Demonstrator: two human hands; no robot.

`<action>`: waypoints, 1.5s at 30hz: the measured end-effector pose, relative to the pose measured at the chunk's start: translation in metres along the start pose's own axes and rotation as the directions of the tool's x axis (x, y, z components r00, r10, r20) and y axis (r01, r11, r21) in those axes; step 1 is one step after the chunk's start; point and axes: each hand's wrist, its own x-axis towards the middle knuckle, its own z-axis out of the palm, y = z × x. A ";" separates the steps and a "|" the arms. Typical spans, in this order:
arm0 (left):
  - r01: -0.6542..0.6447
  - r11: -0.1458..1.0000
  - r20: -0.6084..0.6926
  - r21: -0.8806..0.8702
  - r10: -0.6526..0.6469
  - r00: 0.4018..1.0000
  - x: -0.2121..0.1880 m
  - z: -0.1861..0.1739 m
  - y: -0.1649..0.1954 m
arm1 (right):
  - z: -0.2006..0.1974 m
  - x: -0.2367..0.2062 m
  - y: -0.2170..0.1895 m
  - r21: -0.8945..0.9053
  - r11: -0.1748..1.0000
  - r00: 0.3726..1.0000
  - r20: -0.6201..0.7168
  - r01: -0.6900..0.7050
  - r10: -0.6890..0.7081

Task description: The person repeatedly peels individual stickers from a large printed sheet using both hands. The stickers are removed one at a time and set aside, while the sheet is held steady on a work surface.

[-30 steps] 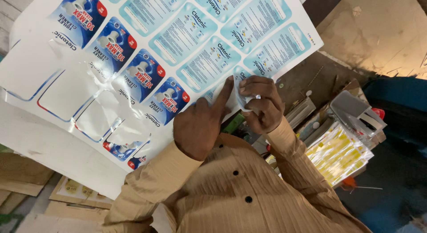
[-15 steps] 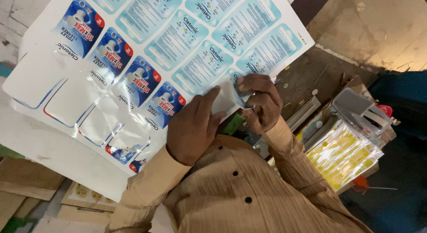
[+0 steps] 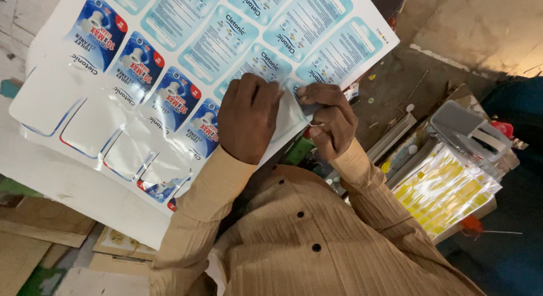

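Note:
A large white sheet of labels [image 3: 186, 64] lies in front of me, printed with dark blue and light blue labels; several places on its left side are peeled bare. My left hand [image 3: 248, 118] rests on the sheet near its lower edge, fingers together and bent, holding it down. My right hand [image 3: 331, 122] is just to the right, with thumb and fingers pinched on the corner of a light blue label [image 3: 291, 112] that is partly lifted off the backing. My beige sleeves and shirt fill the bottom of the view.
To the right lie plastic-wrapped yellow sticker sheets [image 3: 447, 188] and a grey plastic tray [image 3: 469, 126]. Cardboard pieces [image 3: 39, 228] are at the lower left. A green object [image 3: 297, 152] shows under the sheet's edge. Rough concrete [image 3: 481, 30] is at the upper right.
My left hand went from a raised, pointing finger to lying bent on the sheet. The right hand kept its pinch and the label's corner has lifted further.

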 end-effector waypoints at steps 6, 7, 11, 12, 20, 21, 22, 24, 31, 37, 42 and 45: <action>-0.033 0.997 -0.070 -0.068 0.029 0.997 0.008 0.007 0.001 | -0.001 -0.002 -0.002 -0.029 1.000 1.000 0.002 -0.010 0.011; -0.023 0.993 -0.081 -0.114 0.014 0.997 0.006 0.004 0.002 | -0.001 -0.002 -0.002 -0.017 1.000 1.000 -0.005 -0.007 0.007; 0.092 0.913 0.002 -0.397 -0.100 0.995 -0.004 -0.011 0.004 | -0.002 -0.003 0.001 0.007 1.000 1.000 0.000 0.029 -0.029; 0.185 0.868 0.064 -0.461 -0.175 0.983 -0.009 -0.016 0.004 | -0.002 -0.003 0.002 -0.005 0.999 0.999 -0.004 0.032 -0.032; 0.371 0.633 0.199 -0.680 -0.327 0.924 -0.051 -0.045 -0.004 | 0.004 -0.002 0.003 -0.053 0.998 0.999 0.038 0.026 -0.024; 0.354 0.643 0.192 -0.679 -0.310 0.931 -0.056 -0.047 -0.004 | 0.004 -0.001 0.001 -0.051 0.998 0.998 0.060 0.026 -0.022; 0.337 0.652 0.185 -0.679 -0.293 0.938 -0.060 -0.049 -0.004 | 0.003 0.001 -0.002 -0.050 0.998 0.996 0.084 0.025 -0.021; 0.316 0.690 0.164 -0.651 -0.278 0.946 -0.068 -0.051 -0.002 | 0.003 0.005 -0.007 -0.090 0.995 0.986 0.165 0.053 -0.037; 0.406 0.630 0.205 -0.662 -0.369 0.907 -0.078 -0.045 0.009 | 0.008 0.019 -0.036 -0.287 0.958 0.936 0.338 0.001 0.100; 0.247 0.838 0.087 -0.486 -0.235 0.968 -0.070 -0.044 0.007 | 0.040 0.026 -0.050 -0.505 0.863 0.922 0.333 -0.003 0.197; 0.337 0.785 0.120 -0.520 -0.324 0.939 -0.064 -0.051 -0.013 | 0.053 0.028 -0.047 -0.549 0.835 0.947 0.277 0.015 0.165; 0.333 0.800 0.004 -0.499 -0.383 0.924 -0.064 -0.048 -0.027 | 0.056 0.029 -0.046 -0.525 0.851 0.953 0.267 0.016 0.147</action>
